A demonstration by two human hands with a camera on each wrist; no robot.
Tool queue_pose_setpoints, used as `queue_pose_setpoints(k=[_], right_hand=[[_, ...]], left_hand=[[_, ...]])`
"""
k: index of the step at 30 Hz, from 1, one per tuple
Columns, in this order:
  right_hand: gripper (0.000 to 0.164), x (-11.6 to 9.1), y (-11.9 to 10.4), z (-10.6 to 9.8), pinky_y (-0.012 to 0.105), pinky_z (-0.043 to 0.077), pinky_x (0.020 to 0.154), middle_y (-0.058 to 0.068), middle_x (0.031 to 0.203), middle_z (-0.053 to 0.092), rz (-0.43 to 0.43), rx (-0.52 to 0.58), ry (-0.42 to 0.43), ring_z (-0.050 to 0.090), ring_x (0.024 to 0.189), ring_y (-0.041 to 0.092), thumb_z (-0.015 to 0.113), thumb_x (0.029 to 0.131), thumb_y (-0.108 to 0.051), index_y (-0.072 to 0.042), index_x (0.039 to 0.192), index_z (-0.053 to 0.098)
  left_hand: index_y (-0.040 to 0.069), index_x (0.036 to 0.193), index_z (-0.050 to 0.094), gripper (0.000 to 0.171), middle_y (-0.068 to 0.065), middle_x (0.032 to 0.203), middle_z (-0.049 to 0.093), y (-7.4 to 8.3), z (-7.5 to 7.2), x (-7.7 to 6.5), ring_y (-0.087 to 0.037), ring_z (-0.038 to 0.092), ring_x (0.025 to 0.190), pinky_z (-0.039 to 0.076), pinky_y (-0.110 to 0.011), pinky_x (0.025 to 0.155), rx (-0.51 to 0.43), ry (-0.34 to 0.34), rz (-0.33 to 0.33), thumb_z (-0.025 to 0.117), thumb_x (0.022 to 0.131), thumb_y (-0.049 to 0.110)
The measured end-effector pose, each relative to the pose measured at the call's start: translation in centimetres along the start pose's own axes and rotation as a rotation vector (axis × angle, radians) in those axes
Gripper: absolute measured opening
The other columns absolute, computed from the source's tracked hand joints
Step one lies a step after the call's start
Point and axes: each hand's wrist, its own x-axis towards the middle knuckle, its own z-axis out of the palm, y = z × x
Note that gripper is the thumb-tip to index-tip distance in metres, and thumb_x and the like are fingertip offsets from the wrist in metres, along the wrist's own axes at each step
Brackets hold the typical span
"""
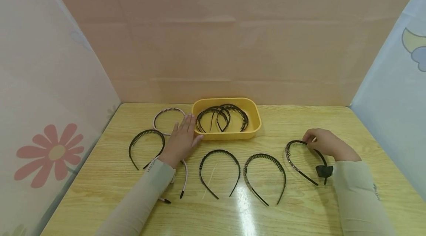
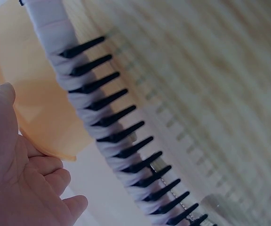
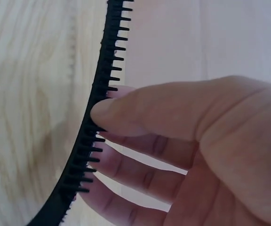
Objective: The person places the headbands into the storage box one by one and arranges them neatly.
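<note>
In the head view my left hand (image 1: 181,140) reaches to the left end of a yellow plastic basket (image 1: 229,136), fingers mostly straight against its wall. Several dark toothed headbands (image 1: 244,117) lie inside the basket. Close to that hand, in the left wrist view, runs a pale pink fabric-wrapped headband (image 2: 83,89) with black teeth; the left arm partly covers it in the head view. My right hand (image 1: 327,144) pinches a black headband (image 1: 293,164) with a glittery side, thumb (image 3: 109,113) on its toothed inner face and fingers behind.
Between the arms lie two black headbands, one plain (image 1: 220,151) and one patterned (image 1: 264,155). To the left are another black headband (image 1: 146,131) and a pink one (image 1: 154,119) at the back. A dark wrist-camera piece (image 1: 324,171) sits by the right sleeve. Walls enclose the table.
</note>
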Motion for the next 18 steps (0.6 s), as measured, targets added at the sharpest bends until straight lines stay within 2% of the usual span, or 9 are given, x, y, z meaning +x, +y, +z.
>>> queue_pose_setpoints(k=[7, 18], right_hand=[[0.011, 0.0, -0.6, -0.3, 0.047, 0.054, 0.069, 0.012, 0.093, 0.067, 0.011, 0.018, 0.041, 0.064, 0.084, 0.029, 0.063, 0.092, 0.002, 0.005, 0.102, 0.068], [0.019, 0.2, -1.6, -0.6, 0.043, 0.057, 0.069, 0.015, 0.099, 0.067, 0.024, 0.103, 0.079, 0.067, 0.088, 0.031, 0.062, 0.097, -0.005, 0.007, 0.112, 0.065]], left_hand=[[-0.003, 0.161, 0.012, 0.079, -0.019, 0.168, 0.008, 0.1, -0.3, -0.1, -0.034, 0.012, 0.155, 0.014, -0.058, 0.123, 0.005, -0.005, -0.004, 0.04, 0.108, 0.049], [-0.003, 0.161, 0.012, 0.079, -0.019, 0.167, 0.008, 0.2, -0.4, -0.2, -0.035, 0.012, 0.155, 0.012, -0.057, 0.123, -0.002, -0.007, -0.003, 0.04, 0.108, 0.049]])
